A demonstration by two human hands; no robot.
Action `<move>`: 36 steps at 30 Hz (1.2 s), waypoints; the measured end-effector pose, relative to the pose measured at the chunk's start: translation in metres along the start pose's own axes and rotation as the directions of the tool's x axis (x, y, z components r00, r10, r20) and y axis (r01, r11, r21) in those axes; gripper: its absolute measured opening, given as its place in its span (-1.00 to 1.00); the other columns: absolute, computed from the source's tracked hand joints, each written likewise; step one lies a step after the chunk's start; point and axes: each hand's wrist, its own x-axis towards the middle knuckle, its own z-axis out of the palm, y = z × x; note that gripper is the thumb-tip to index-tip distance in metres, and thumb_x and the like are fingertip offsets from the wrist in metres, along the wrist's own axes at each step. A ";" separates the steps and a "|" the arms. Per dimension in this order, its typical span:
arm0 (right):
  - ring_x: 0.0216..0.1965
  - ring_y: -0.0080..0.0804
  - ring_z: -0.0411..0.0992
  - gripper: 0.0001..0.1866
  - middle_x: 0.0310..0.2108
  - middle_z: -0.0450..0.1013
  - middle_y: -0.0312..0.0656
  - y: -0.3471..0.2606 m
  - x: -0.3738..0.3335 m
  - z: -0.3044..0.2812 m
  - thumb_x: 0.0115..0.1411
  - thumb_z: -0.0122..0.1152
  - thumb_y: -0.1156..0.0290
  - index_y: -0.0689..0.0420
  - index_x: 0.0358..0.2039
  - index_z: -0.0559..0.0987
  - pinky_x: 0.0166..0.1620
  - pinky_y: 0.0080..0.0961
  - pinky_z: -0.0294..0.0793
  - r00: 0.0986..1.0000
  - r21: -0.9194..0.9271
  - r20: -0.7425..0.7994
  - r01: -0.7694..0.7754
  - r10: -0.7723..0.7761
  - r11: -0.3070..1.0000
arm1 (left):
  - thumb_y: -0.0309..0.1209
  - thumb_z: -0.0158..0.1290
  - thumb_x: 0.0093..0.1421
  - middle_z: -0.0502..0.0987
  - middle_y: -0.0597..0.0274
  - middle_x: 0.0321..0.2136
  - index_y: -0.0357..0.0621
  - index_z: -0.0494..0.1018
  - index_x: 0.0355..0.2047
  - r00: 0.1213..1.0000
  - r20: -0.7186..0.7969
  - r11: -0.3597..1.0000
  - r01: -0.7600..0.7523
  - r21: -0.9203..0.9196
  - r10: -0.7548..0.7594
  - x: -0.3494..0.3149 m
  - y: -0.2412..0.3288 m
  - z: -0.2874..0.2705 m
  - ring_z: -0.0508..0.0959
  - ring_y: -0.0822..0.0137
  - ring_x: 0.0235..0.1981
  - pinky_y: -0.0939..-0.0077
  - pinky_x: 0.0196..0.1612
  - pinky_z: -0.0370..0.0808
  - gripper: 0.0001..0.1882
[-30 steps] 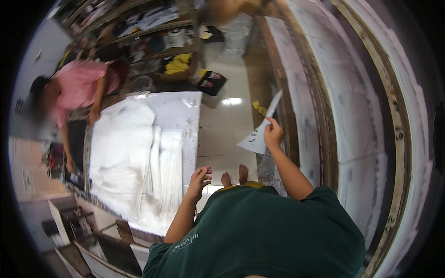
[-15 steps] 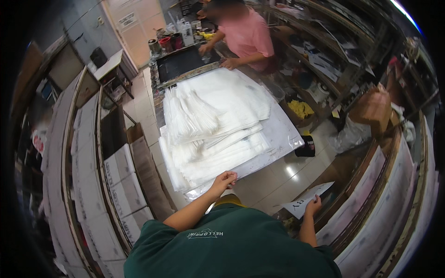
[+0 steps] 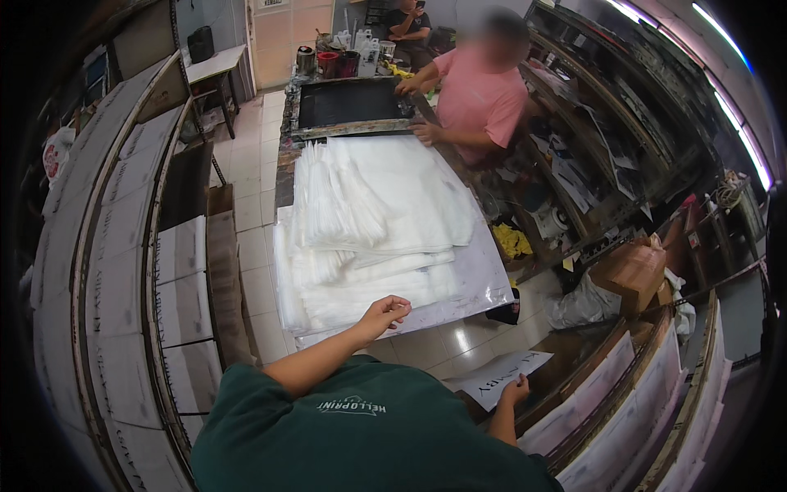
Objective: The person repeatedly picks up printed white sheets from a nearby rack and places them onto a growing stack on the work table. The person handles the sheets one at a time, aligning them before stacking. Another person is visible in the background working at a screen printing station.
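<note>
My left hand hovers by the near edge of the table, its fingers curled together and nothing visible in them. Just beyond it lie stacked piles of thin white plastic bags, some gathered into bunched ends. Down at the right, my right hand grips the edge of a white printed sheet with black lettering, held beside the rack.
Drying racks with printed sheets line the left; more racked sheets stand at lower right. Across the table a person in pink handles a screen-printing frame. Cans, a cardboard box and shelves are around; another person is behind.
My view has tilted up and shifted, bringing the person at the back into sight. More of the printed sheet in my right hand shows. The left hand stays near the table edge.
</note>
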 end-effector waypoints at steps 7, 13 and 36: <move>-0.26 -0.19 0.43 -0.63 -0.29 0.45 0.06 -0.007 -0.009 0.001 -0.10 -0.08 0.68 0.30 -0.21 0.49 -0.14 -0.40 0.36 1.000 0.072 -0.026 0.008 -0.006 0.997 | -0.13 0.06 0.10 0.42 0.39 -0.34 -0.03 0.39 -0.19 0.998 -0.011 0.998 0.062 0.011 -0.062 0.005 0.005 -0.004 0.37 0.52 -0.34 0.60 -0.28 0.33 -0.66; -0.22 -0.14 0.43 -0.60 -0.25 0.44 0.11 -0.025 -0.024 -0.016 -0.11 -0.12 0.71 0.36 -0.19 0.46 -0.09 -0.39 0.36 0.993 0.037 0.008 -0.121 0.120 0.992 | -0.13 0.06 0.09 0.41 0.41 -0.38 -0.02 0.40 -0.21 0.998 0.013 0.998 0.057 0.004 -0.057 0.012 0.002 -0.005 0.37 0.51 -0.35 0.61 -0.28 0.33 -0.67; -0.22 -0.09 0.45 -0.60 -0.26 0.46 0.10 0.002 -0.035 -0.019 -0.14 -0.11 0.70 0.30 -0.22 0.51 -0.09 -0.36 0.37 0.988 0.033 -0.057 -0.141 0.143 0.989 | -0.20 0.05 0.09 0.39 0.34 -0.33 -0.04 0.36 -0.18 0.998 -0.009 0.998 -0.055 -0.002 0.055 0.055 0.032 -0.007 0.38 0.45 -0.32 0.50 -0.23 0.36 -0.68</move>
